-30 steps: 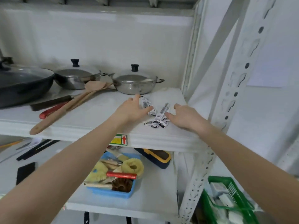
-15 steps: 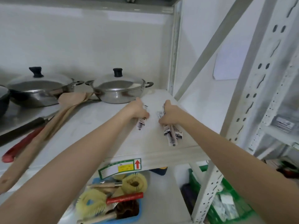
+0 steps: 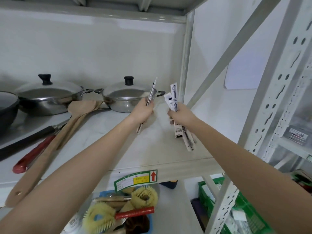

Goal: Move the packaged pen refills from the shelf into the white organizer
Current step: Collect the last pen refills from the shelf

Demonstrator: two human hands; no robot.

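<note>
**Refill packs lifted clear of the shelf in both hands**

Both hands had risen since half a second earlier, when they were pressed down on the shelf gathering packs; now each held its share up off the board. The left hand (image 3: 143, 109) was clenched around a single slim pack (image 3: 150, 96), tilted so its top stood in front of the right-hand steel pot (image 3: 125, 98). The right hand (image 3: 181, 114) gripped a bundle of packaged pen refills (image 3: 174, 98) about their middles, ends fanning out above and below the fist. Holding them mid-length probably kept the long, flimsy sleeves from drooping or slipping apart during the carry.

The packs looked narrow and white with black printing, a dark refill showing through on some. They hung above the shelf (image 3: 152, 154) near its front right corner, beside the upright. No loose packs showed on the board there. The white organizer was not in view, so the carry appeared to lie ahead. Wooden spatulas (image 3: 72, 122) lay towards the left edge, well apart.
</note>
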